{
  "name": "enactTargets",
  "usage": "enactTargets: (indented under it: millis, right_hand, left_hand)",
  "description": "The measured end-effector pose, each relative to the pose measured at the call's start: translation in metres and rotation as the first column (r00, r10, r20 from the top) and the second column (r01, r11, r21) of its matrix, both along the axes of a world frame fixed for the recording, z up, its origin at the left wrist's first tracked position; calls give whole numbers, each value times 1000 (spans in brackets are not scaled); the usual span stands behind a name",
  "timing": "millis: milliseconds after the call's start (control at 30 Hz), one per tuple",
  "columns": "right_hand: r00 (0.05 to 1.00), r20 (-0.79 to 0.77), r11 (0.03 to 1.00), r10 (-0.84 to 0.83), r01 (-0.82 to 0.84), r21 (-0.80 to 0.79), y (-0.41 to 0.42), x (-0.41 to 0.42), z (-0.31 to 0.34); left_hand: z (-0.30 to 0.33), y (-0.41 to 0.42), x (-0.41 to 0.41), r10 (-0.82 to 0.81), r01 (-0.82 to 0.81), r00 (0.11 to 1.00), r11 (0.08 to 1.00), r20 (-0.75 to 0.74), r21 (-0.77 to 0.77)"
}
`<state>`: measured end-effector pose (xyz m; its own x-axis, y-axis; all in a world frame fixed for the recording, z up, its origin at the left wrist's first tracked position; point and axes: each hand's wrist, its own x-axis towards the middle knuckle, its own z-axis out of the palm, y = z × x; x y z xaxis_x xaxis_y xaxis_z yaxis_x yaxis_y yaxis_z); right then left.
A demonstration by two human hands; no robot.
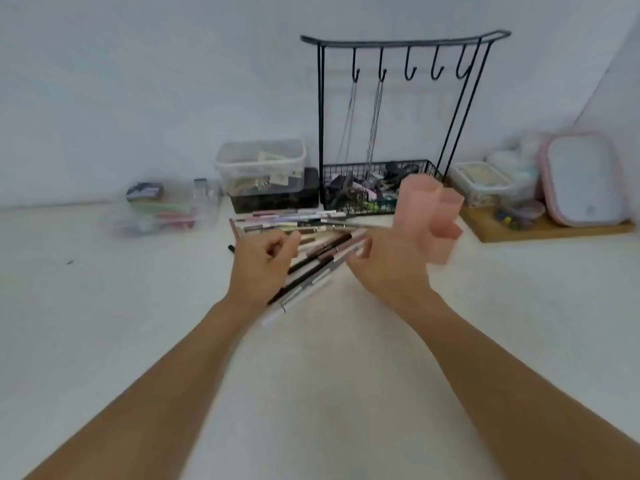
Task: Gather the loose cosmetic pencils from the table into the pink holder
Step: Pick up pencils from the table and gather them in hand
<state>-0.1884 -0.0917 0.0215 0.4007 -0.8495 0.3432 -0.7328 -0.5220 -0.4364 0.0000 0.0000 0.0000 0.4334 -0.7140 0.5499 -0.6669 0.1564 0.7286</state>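
Pink holder (437, 216) is standing upright on the white surface (104, 306), just beyond and right of the right hand (388, 261). Loose pencils (311, 247) are lying fanned between both hands, long axes running from near-left toward far-right, pointing roughly at the holder. Left hand (263, 261) is resting over their left ends, grip loosely curled, seemingly pinching one; blur prevents certainty. Right hand's grip is apart, fingers hovering empty above the far tips. Judgement: right hand is nearer the holder.
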Motion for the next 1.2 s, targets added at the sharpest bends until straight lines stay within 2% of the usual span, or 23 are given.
enactTargets:
  millis: [67, 133, 200, 333, 433, 500, 567, 667, 733, 833, 967, 1033, 1067, 1133, 1200]
  right_hand:
    - [993, -44, 994, -107, 106, -23, 8, -16, -7]
    - [977, -68, 978, -200, 204, 52, 12, -31, -12]
    - [970, -84, 966, -229, 237, 101, 18, -38, -12]
    - [966, -83, 963, -247, 254, 88, 21, -36, -12]
    - [962, -5, 950, -273, 270, 158, 16, -36, -12]
    - [946, 152, 942, -285, 247, 227, 10, -39, -9]
    - [901, 377, 954, -216, 112, 280, 11, -38, -5]
    - [778, 628, 904, -5, -264, 335, 28, -26, -1]
    - [711, 697, 820, 97, -454, 349, 40, -14, -2]
    - [639, 734, 722, 232, -618, 310, 50, 4, -9]
    - [593, 734, 649, 331, -708, 279, 57, 21, -18]
    - [613, 706, 693, 353, -679, 243, 53, 22, -18]
    - [680, 627, 769, 381, -609, 193, 48, 20, -18]
    - [842, 351, 893, 410, -449, 32, 37, 12, -18]
    - [880, 139, 890, 453, -455, -22, 28, 4, -21]
  left_hand:
    - [-5, 16, -2, 45, -42, 997, 997, 65, -57]
    - [-7, 30, -2, 33, -24, 992, 997, 123, -76]
    - [-8, 42, -11, 16, -3, 980, 998, 198, -65]
    - [-8, 47, -20, 4, -12, 960, 1000, 281, 29]
    - [-8, 44, -18, -22, 14, 976, 999, 218, 39]
    - [-7, 43, -15, -33, 34, 995, 999, 92, -7]
    - [-5, 43, -14, -12, 10, 999, 999, -49, -40]
    - [1, 44, -18, -7, -1, 967, 1000, -255, -32]
    - [5, 45, -24, -57, 53, 935, 998, -350, -20]
    - [10, 43, -33, -172, 170, 923, 985, -343, -37]
    - [8, 37, -36, -264, 269, 896, 963, -356, -38]
    - [7, 35, -35, -205, 210, 905, 977, -373, -28]
    - [7, 34, -34, -156, 153, 904, 987, -397, -38]
    - [9, 34, -28, -86, 47, 845, 995, -528, -87]
    - [10, 35, -20, -85, -8, 755, 990, -650, -138]
